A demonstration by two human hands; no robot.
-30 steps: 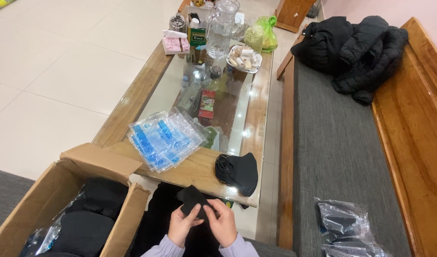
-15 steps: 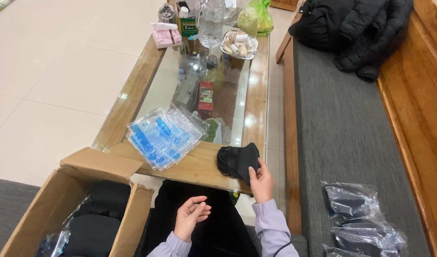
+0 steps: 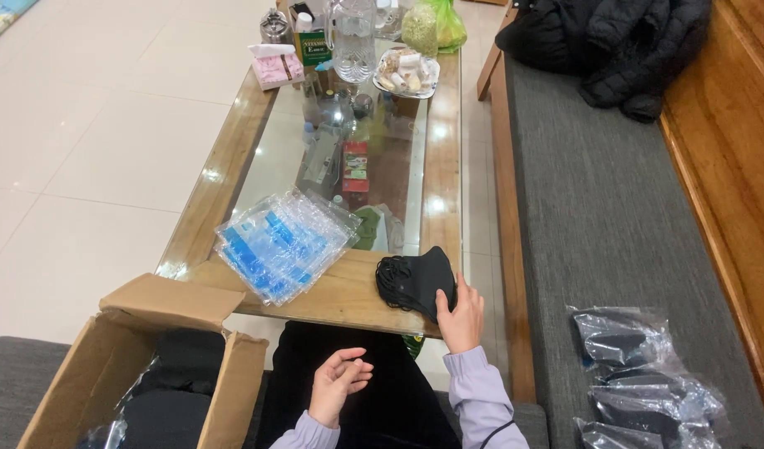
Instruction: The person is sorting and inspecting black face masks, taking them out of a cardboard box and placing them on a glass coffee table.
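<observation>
Resting: right hand [image 3: 461,318] lies at the near right corner of the coffee table [image 3: 340,295], fingers spread flat, fingertips touching the black masks [image 3: 417,281] without gripping them.
Left hand: left hand [image 3: 338,384] hovers over the lap, palm up, fingers loosely curled and holding nothing.
Black masks: a small stack of soft, matte black fabric pieces with curved edges and thin ear loops bunched at the left side (the exact count in the stack cannot be told); it sits on the wooden end of the table, just right of the clear bags.
Clear bags: clear bags [image 3: 282,243], a fanned pile of glossy, crinkled plastic pouches with blue print, too overlapped to count.
Table: one long table, glossy wooden frame around a glass top, with bottles, a box and a dish of snacks crowded at the far end.
Box: one brown cardboard box [image 3: 140,366], flaps open, on the left, with dark folded material and plastic inside.
Bench: grey cushioned bench [image 3: 615,224] with wooden back; about three shiny bagged dark bundles [image 3: 644,374] lie on it at the near end, one black jacket [image 3: 615,41] at the far end.
</observation>
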